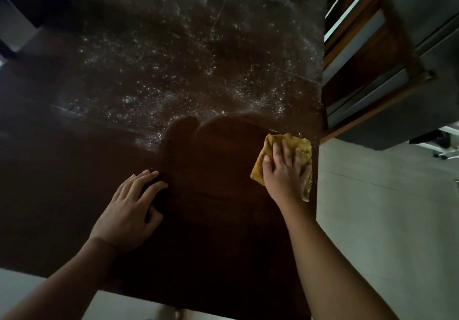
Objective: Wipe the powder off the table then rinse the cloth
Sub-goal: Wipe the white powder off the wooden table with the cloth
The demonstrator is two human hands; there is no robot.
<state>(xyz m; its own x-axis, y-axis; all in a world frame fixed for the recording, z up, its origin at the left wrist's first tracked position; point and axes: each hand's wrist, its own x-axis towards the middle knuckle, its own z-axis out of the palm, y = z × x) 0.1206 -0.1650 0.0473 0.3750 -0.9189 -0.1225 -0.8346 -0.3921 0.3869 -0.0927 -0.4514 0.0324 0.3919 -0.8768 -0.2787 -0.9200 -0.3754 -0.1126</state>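
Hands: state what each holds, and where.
Nothing is gripped. The right hand presses flat on the yellow cloth's middle; the left hand rests on the table.

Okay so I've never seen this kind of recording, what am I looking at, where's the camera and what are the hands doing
No machine here: a person wears one camera on the head, looking down at their own hands. The right hand presses flat on a yellow cloth near the right edge of a dark table. The left hand rests on the wood, holding nothing. White powder covers the far part; the near part looks wiped. A wooden chair stands beside the table.
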